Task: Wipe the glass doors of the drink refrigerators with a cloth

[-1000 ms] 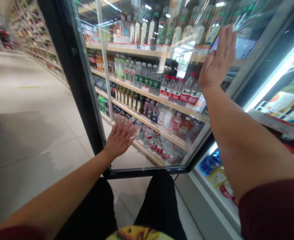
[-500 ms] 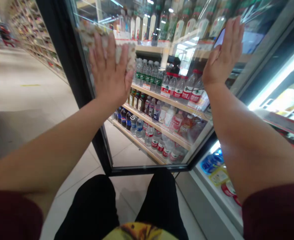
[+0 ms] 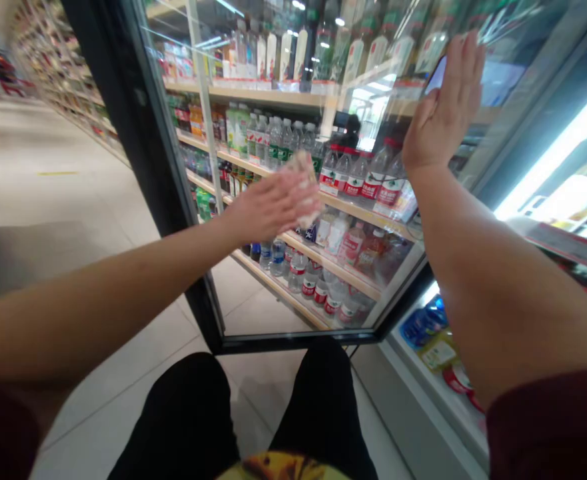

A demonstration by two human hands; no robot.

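My left hand (image 3: 276, 205), slightly blurred, holds a pale, mottled cloth (image 3: 309, 212) under its outstretched fingers, against the glass of a door (image 3: 238, 283). The cloth sticks out past the fingertips, and most of it is covered by the hand. Higher up, on the right side of the same pane, my right hand (image 3: 446, 103) lies flat with its fingers straight and nothing in them. The door has a dark frame (image 3: 293, 341) and stands swung outward at a slant. My forearms reach up on either side of it.
Shelves of bottled drinks (image 3: 343, 175) show through the glass, along with reflections. On the right is a lit cooler (image 3: 436, 380) with packages inside. My knees (image 3: 193, 407) are close below the door. A tiled aisle (image 3: 68, 200) with stocked shelves (image 3: 68, 73) runs off left.
My left hand has moved down and to the right across the glass with the cloth, and its fingers have turned from pointing up to pointing right. My right hand stays in place.
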